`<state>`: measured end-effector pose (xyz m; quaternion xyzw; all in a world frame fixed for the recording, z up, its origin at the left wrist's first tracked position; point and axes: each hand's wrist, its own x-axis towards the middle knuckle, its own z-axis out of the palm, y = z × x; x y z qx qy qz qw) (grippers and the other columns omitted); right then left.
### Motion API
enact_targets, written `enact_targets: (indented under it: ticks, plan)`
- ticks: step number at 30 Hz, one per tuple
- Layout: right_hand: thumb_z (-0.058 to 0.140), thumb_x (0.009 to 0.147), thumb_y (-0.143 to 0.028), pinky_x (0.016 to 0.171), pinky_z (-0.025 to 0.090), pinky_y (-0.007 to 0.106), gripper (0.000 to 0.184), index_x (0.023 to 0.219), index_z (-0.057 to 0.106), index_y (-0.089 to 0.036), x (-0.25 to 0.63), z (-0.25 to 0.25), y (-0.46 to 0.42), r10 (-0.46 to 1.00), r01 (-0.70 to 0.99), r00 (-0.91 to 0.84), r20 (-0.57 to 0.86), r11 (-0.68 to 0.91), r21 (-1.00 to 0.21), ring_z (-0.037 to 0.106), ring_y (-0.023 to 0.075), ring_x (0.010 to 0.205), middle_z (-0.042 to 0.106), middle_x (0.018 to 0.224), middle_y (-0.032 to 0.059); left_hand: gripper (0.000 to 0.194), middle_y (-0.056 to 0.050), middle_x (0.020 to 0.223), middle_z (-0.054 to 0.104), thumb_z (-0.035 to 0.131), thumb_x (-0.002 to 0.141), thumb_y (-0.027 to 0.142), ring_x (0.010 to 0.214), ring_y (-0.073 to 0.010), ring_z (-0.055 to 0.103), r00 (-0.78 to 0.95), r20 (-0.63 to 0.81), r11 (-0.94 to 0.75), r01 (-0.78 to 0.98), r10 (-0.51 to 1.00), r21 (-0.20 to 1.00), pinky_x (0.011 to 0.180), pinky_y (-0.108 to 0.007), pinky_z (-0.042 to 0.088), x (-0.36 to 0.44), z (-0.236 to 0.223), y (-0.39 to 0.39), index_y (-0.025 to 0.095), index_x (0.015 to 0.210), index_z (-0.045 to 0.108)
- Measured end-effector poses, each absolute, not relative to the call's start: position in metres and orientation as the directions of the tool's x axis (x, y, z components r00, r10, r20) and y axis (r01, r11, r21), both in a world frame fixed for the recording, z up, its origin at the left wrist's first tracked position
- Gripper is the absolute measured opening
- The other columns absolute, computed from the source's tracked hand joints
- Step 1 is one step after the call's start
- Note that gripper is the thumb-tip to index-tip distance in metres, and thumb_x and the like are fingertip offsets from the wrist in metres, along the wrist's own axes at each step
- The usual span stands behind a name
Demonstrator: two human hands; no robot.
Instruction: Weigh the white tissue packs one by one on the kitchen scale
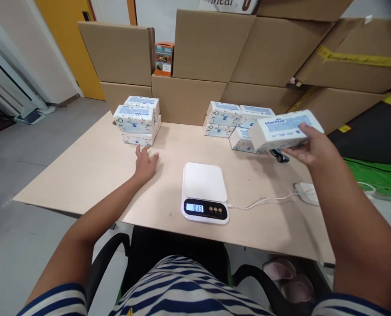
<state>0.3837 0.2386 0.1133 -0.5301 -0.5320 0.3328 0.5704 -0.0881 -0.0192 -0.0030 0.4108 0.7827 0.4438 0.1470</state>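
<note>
My right hand grips a white tissue pack with blue print, lifted over the right side of the table. Behind and below it, more tissue packs stand stacked, partly hidden by the held one. My left hand rests on the tabletop with its fingers apart, holding nothing. Just beyond its fingertips is another stack of tissue packs at the left. Between my hands sits a white digital scale with a bare platform, and its lit display appears to read -1033.
Cardboard boxes form a wall along the back of the table. A small orange box stands among them. A white cable runs from the scale to a power strip at the right. A dark cord lies below the held pack.
</note>
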Motion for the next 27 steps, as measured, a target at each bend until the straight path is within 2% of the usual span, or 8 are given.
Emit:
enact_targets:
  ticks: [2,4,8,11,14,17,22,27]
  plan:
    - [0.066,0.098,-0.019,0.087,0.073,0.054,0.01,0.094,0.072,-0.026,0.372,0.098,0.2,0.984,-0.111,0.178,-0.004,0.016,-0.994,0.079,0.0337,0.13,0.08,0.14,0.0194,0.065,-0.024,0.191,0.005,0.064,0.105,0.048,0.162,-0.0434,0.054,-0.616,0.164,0.223,0.501,0.77,0.836,0.138,-0.063,0.041,-0.087,-0.006,-0.021,0.018,0.162,0.05]
    - [0.077,0.089,-0.028,0.087,0.075,0.058,0.013,0.102,0.076,-0.029,0.355,0.078,0.159,0.992,-0.221,0.094,-0.079,-0.057,-0.974,0.077,0.0373,0.135,0.081,0.139,0.0134,0.066,-0.025,0.191,0.004,0.064,0.105,0.047,0.163,-0.0431,0.054,-0.605,0.192,0.185,0.504,0.773,0.844,0.138,-0.062,0.042,-0.084,-0.008,-0.023,0.017,0.162,0.049]
    - [0.093,0.072,-0.043,0.079,0.077,0.062,0.038,0.105,0.077,-0.031,0.316,0.038,0.099,0.98,-0.179,-0.068,-0.189,-0.198,-0.964,0.083,0.0398,0.115,0.087,0.117,0.0088,0.068,-0.028,0.191,0.002,0.061,0.106,0.046,0.164,-0.0417,0.052,-0.54,0.271,0.129,0.59,0.797,0.797,0.138,-0.059,0.042,-0.077,-0.005,-0.03,0.012,0.164,0.047]
    - [0.096,0.068,-0.05,0.073,0.078,0.054,0.041,0.099,0.078,-0.029,0.299,0.023,0.078,0.974,-0.067,-0.074,-0.212,-0.217,-0.974,0.084,0.0374,0.103,0.087,0.108,0.0098,0.067,-0.027,0.19,0.02,0.057,0.107,0.048,0.167,-0.0427,0.048,-0.342,0.381,0.011,0.756,0.859,0.655,0.137,-0.061,0.043,-0.067,0.003,-0.039,0.011,0.162,0.052]
    - [0.098,0.068,-0.056,0.08,0.076,0.048,0.049,0.105,0.079,-0.03,0.296,0.02,0.065,0.99,0.018,-0.025,-0.142,-0.142,-0.99,0.083,0.0342,0.107,0.086,0.114,0.0081,0.064,-0.021,0.182,0.046,0.05,0.109,0.055,0.169,-0.0376,0.048,-0.015,0.418,-0.232,0.814,0.908,0.532,0.138,-0.057,0.042,-0.05,0.012,-0.047,0.016,0.159,0.061]
    - [0.099,0.068,-0.061,0.091,0.074,0.048,0.073,0.131,0.075,-0.035,0.298,0.02,0.053,0.999,0.149,-0.032,0.027,0.031,-0.988,0.081,0.0337,0.116,0.08,0.126,0.0075,0.065,-0.015,0.174,0.06,0.043,0.11,0.059,0.162,-0.0323,0.058,0.214,0.404,-0.412,0.756,0.89,0.509,0.136,-0.053,0.045,-0.032,0.017,-0.052,0.023,0.159,0.067]
    - [0.095,0.073,-0.066,0.091,0.072,0.052,0.097,0.157,0.061,-0.033,0.296,0.025,0.047,0.959,0.363,-0.142,0.246,0.282,-0.888,0.077,0.0323,0.108,0.069,0.135,0.0123,0.053,-0.007,0.163,0.07,0.053,0.104,0.06,0.149,-0.0305,0.071,0.27,0.324,-0.411,0.741,0.907,0.531,0.127,-0.054,0.053,-0.027,0.013,-0.051,0.036,0.143,0.08]
    - [0.079,0.089,-0.073,0.125,0.055,0.068,0.073,0.15,0.067,-0.033,0.297,0.03,0.059,0.873,0.383,-0.351,0.34,0.465,-0.798,0.066,0.0404,0.144,0.062,0.157,0.0129,0.062,-0.008,0.156,0.076,0.042,0.111,0.067,0.136,-0.0305,0.078,0.353,0.436,-0.516,0.783,0.828,0.346,0.109,-0.055,0.062,-0.038,0.0,-0.039,0.03,0.147,0.077]
